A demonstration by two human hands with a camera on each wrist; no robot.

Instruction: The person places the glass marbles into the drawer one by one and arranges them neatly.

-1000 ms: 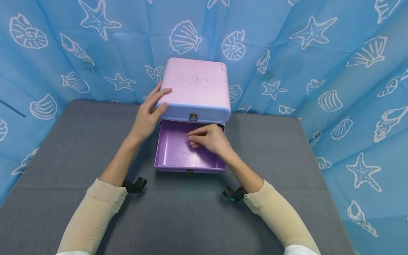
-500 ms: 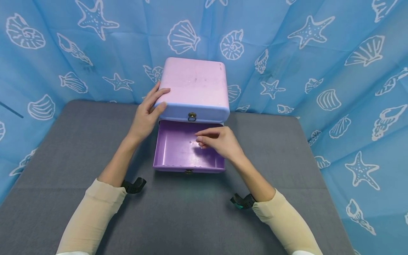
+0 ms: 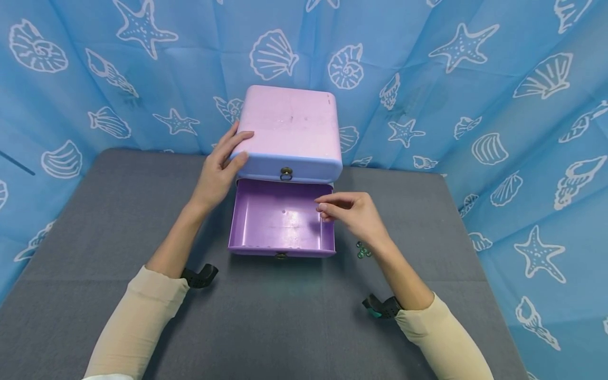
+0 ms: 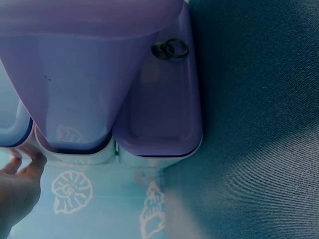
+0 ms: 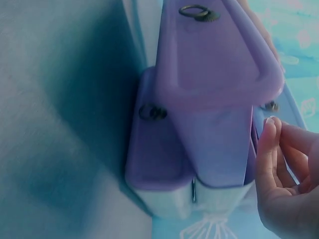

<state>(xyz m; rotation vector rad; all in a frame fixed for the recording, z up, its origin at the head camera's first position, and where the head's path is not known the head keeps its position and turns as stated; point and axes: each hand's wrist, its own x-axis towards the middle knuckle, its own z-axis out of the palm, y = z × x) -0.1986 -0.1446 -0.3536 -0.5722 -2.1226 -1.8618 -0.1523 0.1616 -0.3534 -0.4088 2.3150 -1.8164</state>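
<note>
A small drawer cabinet has a pink top (image 3: 290, 121) and a shut blue upper drawer (image 3: 261, 169) with a brass ring pull. My left hand (image 3: 214, 179) rests on the cabinet's left front corner, fingers over its top edge. Below, a purple drawer (image 3: 258, 232) is pulled out, with one tiny dark spot (image 3: 284, 211) on its floor. My right hand (image 3: 353, 211) hovers at the drawer's right side, thumb and fingertips pinched together. I cannot tell whether something small is between them. Several green glass beads (image 3: 363, 250) lie on the table beside my right forearm.
Under the pulled-out drawer sits a shut purple drawer (image 4: 159, 109) with its own ring pull. The grey cloth-covered table (image 3: 285, 327) surrounds the cabinet. A blue curtain (image 3: 380, 31) with white shell prints hangs close behind it.
My right hand has moved rightward from over the middle of the drawer to its right side, fingers still pinched. The green beads and the dark spot have come into view. My left hand stays put.
</note>
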